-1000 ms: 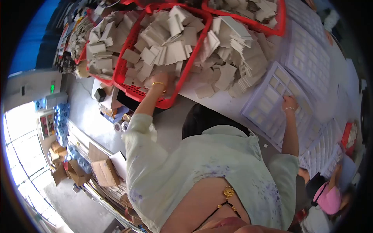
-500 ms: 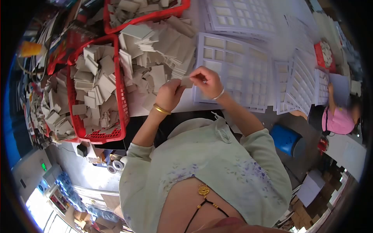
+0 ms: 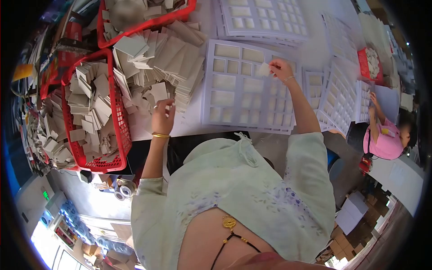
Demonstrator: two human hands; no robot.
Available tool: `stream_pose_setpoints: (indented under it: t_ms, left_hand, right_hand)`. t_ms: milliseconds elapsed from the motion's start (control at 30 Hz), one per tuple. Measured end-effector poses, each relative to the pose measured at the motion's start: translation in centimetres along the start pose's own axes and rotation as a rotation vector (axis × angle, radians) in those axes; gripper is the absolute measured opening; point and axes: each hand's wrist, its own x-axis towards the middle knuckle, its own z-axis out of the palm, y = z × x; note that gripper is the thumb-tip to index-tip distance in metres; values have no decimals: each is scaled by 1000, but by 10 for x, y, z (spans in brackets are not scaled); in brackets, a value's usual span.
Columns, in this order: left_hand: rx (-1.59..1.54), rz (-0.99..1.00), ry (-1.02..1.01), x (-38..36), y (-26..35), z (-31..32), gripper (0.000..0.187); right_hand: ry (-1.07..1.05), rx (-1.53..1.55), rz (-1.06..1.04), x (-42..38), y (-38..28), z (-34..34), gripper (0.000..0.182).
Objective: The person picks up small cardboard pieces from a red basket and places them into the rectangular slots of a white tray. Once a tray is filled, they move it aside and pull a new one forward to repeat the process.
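My right hand pinches a small pale cardboard piece by its edge, above a white panel with rectangular compartments. The piece hangs over the panel's upper right part; whether it touches cannot be told. My left hand is at the near edge of a heap of grey cardboard pieces, fingers loosely bent and apart, with nothing visible in them. One loose cardboard piece lies just beyond its fingertips.
Red plastic baskets full of cardboard pieces stand at the left and back left. More compartment panels are stacked behind and to the right. A person in a pink top works at the far right, near a small red basket.
My hands, together around a small cardboard piece before, have parted. My right hand has carried the piece right and away over the panel; my left has moved left and nearer me.
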Motion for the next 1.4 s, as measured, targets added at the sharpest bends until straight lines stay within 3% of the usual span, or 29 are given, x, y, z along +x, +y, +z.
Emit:
stream_pose_setpoints:
  t_ms: [267,433,533,633,733,800,933,1033,1133,1167,1267,1333,1400]
  left_hand:
    - [68,-203,52,-34,-46,-9,19]
    - [63,-182,47,-40,-56,-6,21]
    - [63,-163,42,-40,-55,-6,21]
    - [64,-150,39,-38,-54,-8,21]
    - [64,-191,66,-40,-61,-13,20]
    - [101,-216,118,-46,-68,-22,18]
    - [159,-306,271,-59,-94,-34,12]
    - [198,-307,348,-67,-111,-36,10]
    - [186,-334,351,-70,-116,-33,8]
    - [179,-407,265,-68,-113,-33,16]
    - [373,-238,268,-52,-105,-13,35]
    - [291,-327,225,-34,-96,2,57]
    - [306,-331,223,-22,-91,15,62]
  right_hand:
    - [-176,-55,25,25,18,15,8]
    - [-159,-85,41,21,12,19,9]
    - [-15,-442,-332,22,17,26,14]
    - [194,-755,-288,7,-8,39,14]
    - [325,-814,-361,-9,-14,46,9]
    - [366,-782,-606,-5,8,47,6]
    - [167,-984,-532,-9,16,44,13]
    - [252,-1069,-659,-17,-19,59,19]
    - [175,-710,-716,-24,-63,105,23]
    - [135,-660,-766,-27,-74,127,23]
    - [58,-679,-959,-53,-132,208,26]
    - [-6,-647,-1045,-58,-152,260,28]
    - [-111,-713,-925,-62,-168,305,36]
